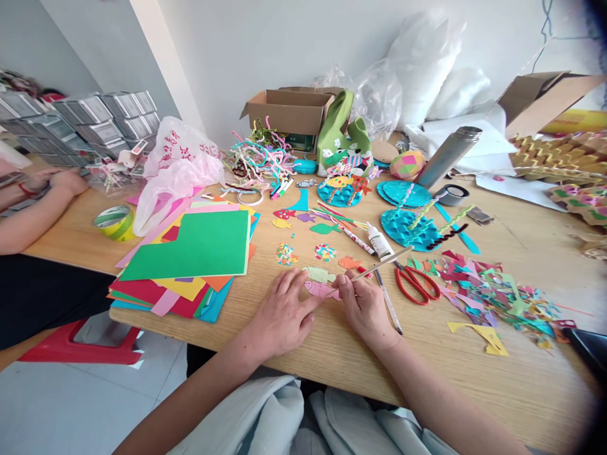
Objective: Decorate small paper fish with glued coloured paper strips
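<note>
My right hand (367,311) pinches a thin wooden stick (386,260), its lower tip at a pink paper fish (322,289). Lying mostly flat on the table, my left hand (284,313) touches the left end of that fish with its fingers. A pale green paper fish (319,274) lies just beyond, and an orange one (349,262) is to its right. Farther back are a green fish (325,228), a yellow fish (281,224) and a red fish (284,214). Two small piles of paper bits (325,252) sit between them and my hands.
Red-handled scissors (417,284), a pen (389,302) and a white glue bottle (378,241) are near my right hand. Paper scraps (502,294) spread farther right. Coloured sheets (208,243) are stacked at left. Blue egg-carton discs (408,229) stand behind. Another person's hand (69,182) rests far left.
</note>
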Demonstrator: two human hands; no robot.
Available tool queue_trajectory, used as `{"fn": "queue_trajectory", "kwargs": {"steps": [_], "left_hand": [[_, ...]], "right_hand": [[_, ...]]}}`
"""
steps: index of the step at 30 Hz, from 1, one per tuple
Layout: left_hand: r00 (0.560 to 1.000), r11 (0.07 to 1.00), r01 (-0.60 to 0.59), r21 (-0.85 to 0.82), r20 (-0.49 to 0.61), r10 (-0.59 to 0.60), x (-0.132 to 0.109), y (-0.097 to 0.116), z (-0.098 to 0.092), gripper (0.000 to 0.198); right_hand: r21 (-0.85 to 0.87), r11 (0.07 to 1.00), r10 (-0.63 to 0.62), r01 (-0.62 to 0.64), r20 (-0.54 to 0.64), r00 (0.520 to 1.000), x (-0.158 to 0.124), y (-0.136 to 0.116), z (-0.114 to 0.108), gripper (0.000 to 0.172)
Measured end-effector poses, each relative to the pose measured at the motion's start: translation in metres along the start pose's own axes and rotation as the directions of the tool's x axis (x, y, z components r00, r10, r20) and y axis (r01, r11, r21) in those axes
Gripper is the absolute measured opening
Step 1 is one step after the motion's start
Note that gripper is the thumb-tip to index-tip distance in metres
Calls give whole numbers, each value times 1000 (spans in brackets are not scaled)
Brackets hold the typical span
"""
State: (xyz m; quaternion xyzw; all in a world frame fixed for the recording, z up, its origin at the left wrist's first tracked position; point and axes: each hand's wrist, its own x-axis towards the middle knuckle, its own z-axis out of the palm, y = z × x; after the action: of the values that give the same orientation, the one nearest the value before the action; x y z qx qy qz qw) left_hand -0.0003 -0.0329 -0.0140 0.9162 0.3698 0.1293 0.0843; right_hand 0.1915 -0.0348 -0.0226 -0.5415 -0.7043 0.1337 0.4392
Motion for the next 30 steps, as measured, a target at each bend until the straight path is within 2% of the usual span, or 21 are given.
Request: {"fn": "queue_trajectory", "kwargs": {"steps": [7,10,12,14,17,22,30], "left_hand": [[1000,1000,6,4,-2,-6,0,0,1,38],[1000,1000,11,0,-4,-11,0,1,0,34],[1000,1000,15,-4,-8,-15,0,1,-1,32],[1000,1000,14,-6,-13,-14,0,2,-2,32],[1000,1000,15,-5,-15,-15,0,2,-2,34],[1000,1000,12,2,-19,-11,0,1,0,36],[1000,1000,14,2,-13,-14,-1,1,0,34]], "right_hand": [[50,998,44,-45,18,999,0,-2,-1,44],[101,983,155,-153,-14,988,1,-1,-3,44],[158,959,235,-233,10,972,5,0,-5,42],[198,945,254,-261,57,965,11,2,-6,40],[155,967,191,-203,90,977,22,-1,-7,38],[-22,996,90,-89,38,995,35,-6,-2,37],[-121,991,56,-53,28,998,32,7,4,34]]}}
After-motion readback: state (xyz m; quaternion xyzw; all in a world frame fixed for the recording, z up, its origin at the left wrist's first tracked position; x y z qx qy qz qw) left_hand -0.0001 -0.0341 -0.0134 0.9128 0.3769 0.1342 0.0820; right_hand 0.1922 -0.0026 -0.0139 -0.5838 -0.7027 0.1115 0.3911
